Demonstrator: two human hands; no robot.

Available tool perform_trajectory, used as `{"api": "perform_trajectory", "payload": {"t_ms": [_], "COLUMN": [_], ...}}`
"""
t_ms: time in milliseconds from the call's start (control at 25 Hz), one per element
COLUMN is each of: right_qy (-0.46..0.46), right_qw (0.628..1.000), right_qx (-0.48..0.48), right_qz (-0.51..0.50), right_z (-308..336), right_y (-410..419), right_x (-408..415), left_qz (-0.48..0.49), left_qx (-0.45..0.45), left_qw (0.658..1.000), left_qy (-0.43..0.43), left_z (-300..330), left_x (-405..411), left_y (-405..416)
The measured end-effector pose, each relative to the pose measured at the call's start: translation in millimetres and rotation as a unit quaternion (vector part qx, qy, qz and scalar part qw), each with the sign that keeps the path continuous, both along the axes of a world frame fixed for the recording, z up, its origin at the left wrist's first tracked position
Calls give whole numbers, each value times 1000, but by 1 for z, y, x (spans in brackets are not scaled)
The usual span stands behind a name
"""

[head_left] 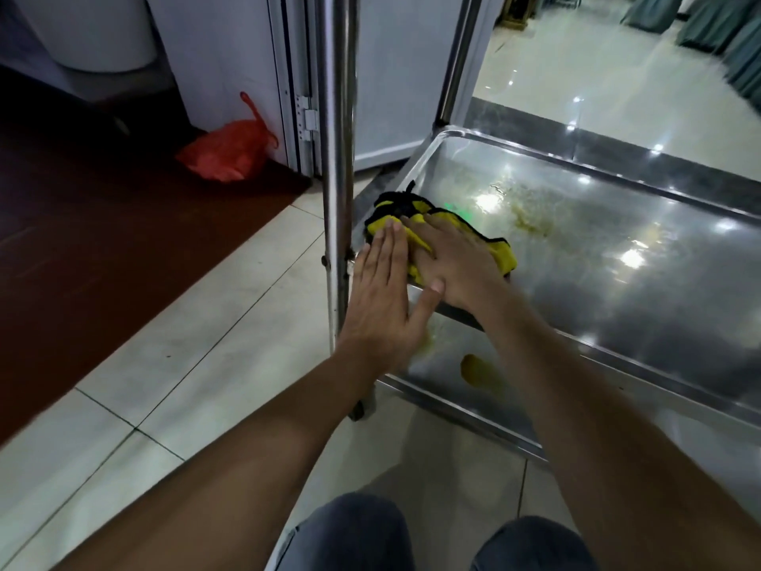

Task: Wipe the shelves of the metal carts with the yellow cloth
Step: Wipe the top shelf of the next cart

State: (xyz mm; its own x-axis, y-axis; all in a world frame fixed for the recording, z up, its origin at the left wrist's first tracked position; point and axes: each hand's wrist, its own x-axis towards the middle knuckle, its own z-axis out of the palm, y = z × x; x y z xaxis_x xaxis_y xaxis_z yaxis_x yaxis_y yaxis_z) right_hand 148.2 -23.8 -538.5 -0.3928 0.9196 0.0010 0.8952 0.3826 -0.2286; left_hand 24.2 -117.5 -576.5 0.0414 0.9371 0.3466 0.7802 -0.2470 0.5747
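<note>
Both the left hand [381,298] and right hand [453,261] press flat, fingers straight, on the yellow cloth [498,251] at the shelf [617,282] corner; the yellowish smears [531,224] toward mid-shelf likely come next.

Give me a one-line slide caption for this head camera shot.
Both hands, left and right, press a yellow cloth flat on a smeared metal cart shelf.

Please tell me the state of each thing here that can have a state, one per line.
yellow cloth: bunched, lying on the shelf
left hand: flat, fingers on cloth
right hand: flat, pressing cloth
cart shelf: wet, yellowish smears
red plastic bag: knotted, on floor
</note>
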Motion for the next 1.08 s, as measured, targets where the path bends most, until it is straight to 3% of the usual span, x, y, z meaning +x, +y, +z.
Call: {"api": "perform_trajectory", "payload": {"t_ms": [200,400,720,840,1080], "right_qy": [0,20,-9,-9,18], "right_qw": [999,999,954,931,988], "right_qx": [-20,-18,-10,5,-13], "right_qz": [-39,-28,-299,-366,-151], "right_z": [15,6,5,6,11], "right_y": [17,-11,-71,-74,-33], "right_x": [3,14,195,191,97], "left_qz": [2,55,61,70,77], "left_qx": [-4,-17,-18,-21,-29], "left_qw": [1000,995,991,990,987], "left_qy": [1,80,116,122,140], "left_z": [2,-2,-8,-6,-1], "left_x": [1,4,8,19,20], "left_y": [2,14,14,12,12]}}
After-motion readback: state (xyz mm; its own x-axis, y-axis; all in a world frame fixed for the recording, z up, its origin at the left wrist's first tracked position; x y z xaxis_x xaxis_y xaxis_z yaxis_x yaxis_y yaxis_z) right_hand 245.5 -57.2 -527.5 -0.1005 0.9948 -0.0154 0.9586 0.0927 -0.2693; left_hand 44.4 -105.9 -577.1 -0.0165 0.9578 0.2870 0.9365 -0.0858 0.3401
